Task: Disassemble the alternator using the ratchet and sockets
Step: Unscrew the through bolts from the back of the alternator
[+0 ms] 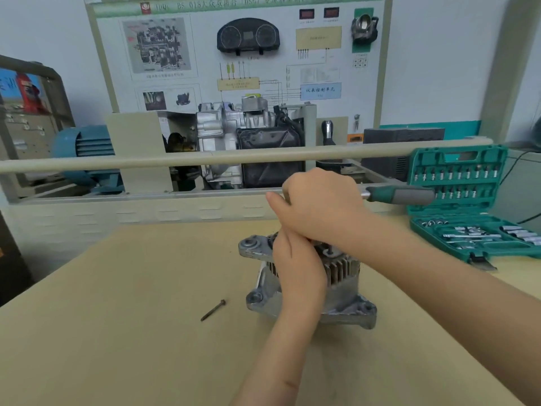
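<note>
A silver cast-metal alternator point(310, 291), finned around its middle with bolt lugs at its corners, stands on end at the centre of a tan workbench point(117, 332). The left hand point(295, 265) rests on its top, fingers wrapped over the housing. The right hand point(319, 209), directly above, curls around the head of a ratchet point(401, 195) whose green-and-grey handle points to 3 o'clock. A loose bolt point(213, 310) lies at 9 o'clock, an open green socket case point(468, 206) at 2 o'clock.
</note>
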`<action>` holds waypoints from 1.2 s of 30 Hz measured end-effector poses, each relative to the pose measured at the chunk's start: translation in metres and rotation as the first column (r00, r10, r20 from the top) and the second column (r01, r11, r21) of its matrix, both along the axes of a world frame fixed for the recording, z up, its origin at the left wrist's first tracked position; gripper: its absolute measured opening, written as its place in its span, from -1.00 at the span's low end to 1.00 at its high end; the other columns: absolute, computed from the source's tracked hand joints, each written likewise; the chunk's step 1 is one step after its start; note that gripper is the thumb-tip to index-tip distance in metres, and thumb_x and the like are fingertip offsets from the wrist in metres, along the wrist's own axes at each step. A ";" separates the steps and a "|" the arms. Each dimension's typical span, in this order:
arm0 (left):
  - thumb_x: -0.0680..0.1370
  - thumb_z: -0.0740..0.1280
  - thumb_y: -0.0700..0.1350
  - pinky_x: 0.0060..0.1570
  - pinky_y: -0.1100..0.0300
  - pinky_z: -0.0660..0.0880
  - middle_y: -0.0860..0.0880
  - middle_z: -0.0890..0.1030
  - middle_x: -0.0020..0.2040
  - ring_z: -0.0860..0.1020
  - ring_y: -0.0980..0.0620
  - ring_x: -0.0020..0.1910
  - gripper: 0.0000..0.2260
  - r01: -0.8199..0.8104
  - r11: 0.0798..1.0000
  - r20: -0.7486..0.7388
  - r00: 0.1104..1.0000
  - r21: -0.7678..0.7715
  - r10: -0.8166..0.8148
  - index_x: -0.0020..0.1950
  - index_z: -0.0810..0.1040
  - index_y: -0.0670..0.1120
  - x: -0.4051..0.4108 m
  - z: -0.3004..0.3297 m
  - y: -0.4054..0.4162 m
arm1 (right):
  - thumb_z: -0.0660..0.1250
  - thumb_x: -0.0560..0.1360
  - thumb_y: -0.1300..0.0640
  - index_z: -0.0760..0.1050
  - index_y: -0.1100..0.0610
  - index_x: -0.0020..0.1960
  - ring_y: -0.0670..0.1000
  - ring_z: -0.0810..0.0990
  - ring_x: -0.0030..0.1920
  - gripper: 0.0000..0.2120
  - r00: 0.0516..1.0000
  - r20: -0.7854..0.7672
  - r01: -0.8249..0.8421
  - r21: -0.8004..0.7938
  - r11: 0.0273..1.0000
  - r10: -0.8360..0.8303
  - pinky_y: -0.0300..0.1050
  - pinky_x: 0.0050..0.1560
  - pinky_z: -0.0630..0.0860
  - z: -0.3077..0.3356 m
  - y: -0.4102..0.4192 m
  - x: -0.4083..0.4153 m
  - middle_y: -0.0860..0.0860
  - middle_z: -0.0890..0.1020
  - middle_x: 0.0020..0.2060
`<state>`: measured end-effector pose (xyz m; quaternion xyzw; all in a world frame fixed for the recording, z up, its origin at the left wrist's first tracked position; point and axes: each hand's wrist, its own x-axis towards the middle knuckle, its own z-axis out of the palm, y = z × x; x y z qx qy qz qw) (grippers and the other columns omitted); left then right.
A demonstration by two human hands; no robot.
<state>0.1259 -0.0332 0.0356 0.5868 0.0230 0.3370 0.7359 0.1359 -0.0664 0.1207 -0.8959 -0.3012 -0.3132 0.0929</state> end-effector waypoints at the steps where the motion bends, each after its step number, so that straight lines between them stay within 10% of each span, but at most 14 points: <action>1: 0.63 0.00 -0.21 -0.50 0.39 0.20 0.14 0.30 -0.52 0.22 0.21 -0.52 -0.64 -0.027 0.998 0.015 1.000 0.056 0.026 -0.37 0.23 -0.02 0.000 -0.001 0.000 | 0.09 0.55 -0.08 0.23 0.08 -0.43 -0.05 0.32 -0.48 -0.58 1.000 0.014 -0.017 0.001 1.000 0.017 -0.21 -0.47 0.15 0.000 -0.002 0.002 -0.03 0.34 -0.51; 7: 0.54 0.06 0.00 -0.03 0.30 0.33 0.02 0.51 -0.06 0.43 0.10 -0.03 -0.70 -0.413 0.745 0.310 0.907 0.523 0.286 -0.01 0.52 -0.12 -0.003 -0.006 0.041 | 0.11 0.53 -0.02 0.28 0.09 -0.41 -0.04 0.36 -0.42 -0.64 0.990 -0.128 -0.075 -0.081 0.994 0.065 -0.19 -0.45 0.17 0.012 -0.001 0.010 -0.03 0.39 -0.47; 11: 0.48 -0.04 0.14 0.44 -0.02 -0.04 0.05 0.49 0.25 0.20 0.06 0.40 -0.49 -0.261 0.635 0.012 0.929 0.727 0.369 0.17 0.55 -0.06 0.006 -0.011 0.053 | 0.14 0.52 0.03 0.36 0.13 -0.24 -0.06 0.38 -0.36 -0.77 0.917 -0.380 -0.155 -0.066 0.986 0.119 -0.16 -0.43 0.25 0.023 -0.001 0.011 -0.01 0.46 -0.34; 13: 0.50 -0.06 0.16 0.44 0.07 -0.24 0.20 0.52 0.10 0.23 0.24 0.33 -0.50 -0.229 0.656 0.042 0.957 0.719 0.288 0.05 0.59 -0.04 0.000 -0.016 0.041 | 0.14 0.53 0.10 0.33 0.12 -0.23 -0.06 0.37 -0.38 -0.82 0.867 -0.485 -0.160 -0.052 0.986 0.115 -0.23 -0.48 0.32 0.028 -0.004 0.008 0.00 0.45 -0.34; 15: 0.50 0.05 0.15 0.43 0.13 0.03 0.25 0.55 -0.11 0.37 0.40 0.12 -0.66 -0.184 0.763 0.115 0.983 0.619 0.144 -0.06 0.55 0.02 -0.006 -0.019 0.031 | 0.12 0.54 0.13 0.35 0.14 -0.18 -0.05 0.39 -0.40 -0.85 0.840 -0.534 -0.158 -0.070 0.985 0.097 -0.34 -0.58 0.32 0.030 -0.003 0.007 0.02 0.47 -0.35; 17: 0.50 0.22 0.04 0.01 0.37 0.39 0.10 0.55 -0.24 0.46 0.36 -0.19 -0.92 -0.059 0.909 0.102 0.995 0.413 0.018 -0.12 0.47 0.08 -0.010 -0.011 0.027 | 0.12 0.55 0.14 0.41 0.19 -0.08 -0.04 0.41 -0.40 -0.85 0.844 -0.532 -0.149 -0.107 0.983 0.070 -0.26 -0.54 0.33 0.033 0.002 0.006 0.03 0.50 -0.33; 20: 0.58 0.21 -0.09 -0.40 0.32 0.28 -0.01 0.37 -0.40 0.35 0.10 -0.39 -0.84 -0.073 0.962 0.070 0.996 0.263 0.057 -0.19 0.42 -0.06 -0.006 -0.003 0.026 | 0.15 0.54 0.12 0.41 0.17 -0.15 -0.06 0.37 -0.42 -0.84 0.871 -0.488 -0.154 -0.148 0.977 0.064 -0.24 -0.50 0.26 0.032 0.005 0.002 0.00 0.47 -0.38; 25: 0.58 0.18 -0.22 -0.44 0.37 0.24 0.11 0.39 -0.44 0.28 0.20 -0.46 -0.81 -0.083 0.985 0.075 0.995 0.150 0.072 -0.22 0.40 -0.05 -0.003 -0.001 0.023 | 0.08 0.55 -0.10 0.19 0.08 -0.39 -0.04 0.26 -0.44 -0.60 0.998 -0.033 0.044 -0.185 0.982 -0.051 -0.18 -0.46 0.12 0.012 0.010 -0.001 -0.02 0.33 -0.43; 29: 0.50 0.26 -0.06 -0.16 0.28 0.41 0.04 0.54 -0.19 0.49 0.16 -0.18 -0.96 -0.140 0.867 0.158 0.985 0.478 0.072 -0.11 0.47 0.00 -0.010 0.000 0.049 | 0.06 0.52 -0.21 0.24 0.07 -0.41 -0.05 0.31 -0.46 -0.53 0.999 0.021 -0.020 -0.173 0.985 0.024 -0.18 -0.48 0.15 0.006 0.003 0.011 -0.03 0.36 -0.48; 32: 0.49 0.22 0.09 0.23 0.31 0.28 0.08 0.47 0.18 0.39 0.18 0.21 -0.68 -0.142 0.675 0.069 0.989 0.724 0.134 0.19 0.49 0.00 0.001 -0.003 0.086 | -0.02 0.52 -0.25 0.28 0.09 -0.43 -0.06 0.36 -0.48 -0.48 0.994 0.012 -0.109 -0.144 0.984 0.112 -0.18 -0.49 0.13 0.006 -0.010 0.019 -0.03 0.37 -0.53; 36: 0.59 0.18 -0.17 0.03 0.16 0.44 -0.02 0.61 -0.03 0.52 0.13 -0.02 -0.79 -0.064 0.729 -0.055 0.989 0.682 0.138 -0.01 0.61 -0.14 0.010 -0.013 0.094 | -0.01 0.51 -0.22 0.24 0.08 -0.45 -0.05 0.36 -0.48 -0.51 0.988 0.011 -0.153 -0.116 0.982 0.155 -0.17 -0.47 0.13 0.006 -0.018 0.024 -0.02 0.35 -0.57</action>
